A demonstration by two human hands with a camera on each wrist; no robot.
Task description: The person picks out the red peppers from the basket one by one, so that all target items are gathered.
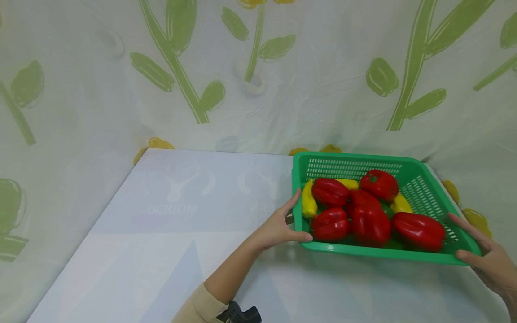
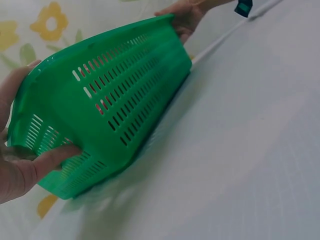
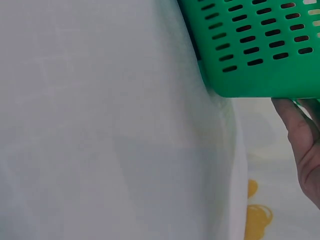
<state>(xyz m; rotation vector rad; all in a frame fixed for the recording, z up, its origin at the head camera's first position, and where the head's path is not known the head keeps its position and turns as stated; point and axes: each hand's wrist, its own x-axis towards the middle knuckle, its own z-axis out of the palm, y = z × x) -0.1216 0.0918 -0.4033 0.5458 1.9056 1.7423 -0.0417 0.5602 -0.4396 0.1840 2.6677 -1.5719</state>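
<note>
A green plastic basket [image 1: 375, 253] with slotted walls is at the right end of the table, its base on or close above the surface; which, I cannot tell. Inside are several red bell peppers [image 1: 369, 224], long yellow peppers [image 1: 309, 202] and something green, mostly covered. My left hand [image 1: 276, 231] grips the basket's left end, thumb at the near corner and fingers along the side. At the opposite end, my right hand [image 1: 492, 262] holds the right rim. The left wrist view shows the basket's outer wall [image 2: 65, 100] with both hands on it.
A white table [image 1: 169, 251] with faint printed patterns extends to the left. Behind it hangs a pale sheet [image 1: 315, 89] with green leaves and yellow flowers. The table's right edge [image 3: 237, 175] runs just beneath the basket in the right wrist view.
</note>
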